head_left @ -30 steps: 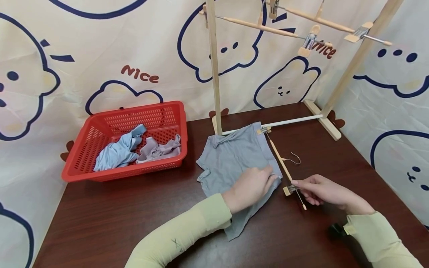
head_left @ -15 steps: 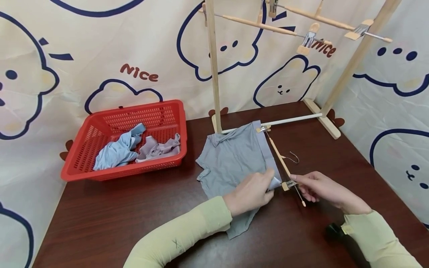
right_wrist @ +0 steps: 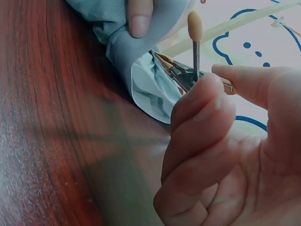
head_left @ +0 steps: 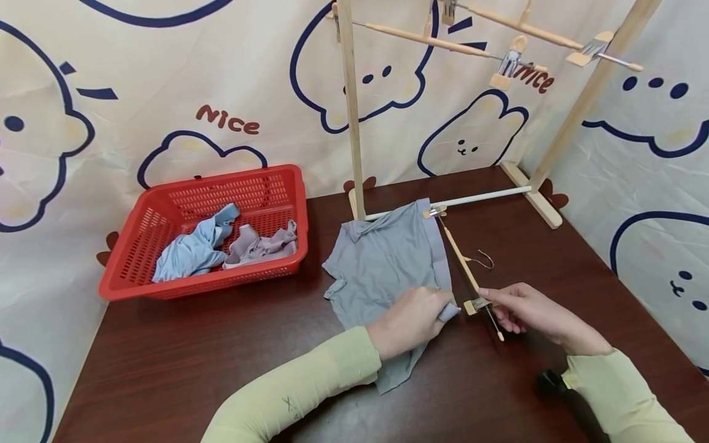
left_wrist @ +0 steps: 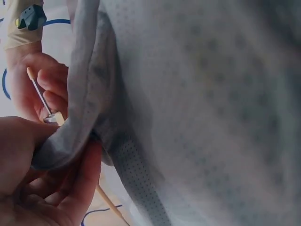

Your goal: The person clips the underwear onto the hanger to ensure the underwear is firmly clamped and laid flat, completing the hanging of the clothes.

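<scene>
Grey boxer shorts with a paler elastic waistband lie on the table, waistband toward the right. A trouser hanger lies along that waistband, its far clip biting the upper corner. My left hand pinches the near corner of the waistband between thumb and fingers; the left wrist view has the folded fabric close up. My right hand pinches the hanger's near clip by its handles, just right of the held corner. In the right wrist view the clip's jaws stand at the waistband's edge.
A red basket at the left holds a light blue garment and a mauve garment. Behind the shorts stands a wooden rack, with clip hangers hanging above. A patterned cloth backs the dark table.
My left hand has shifted the waistband's near corner down and slightly left, folding it over. My right hand has moved the near clip slightly up and left.
</scene>
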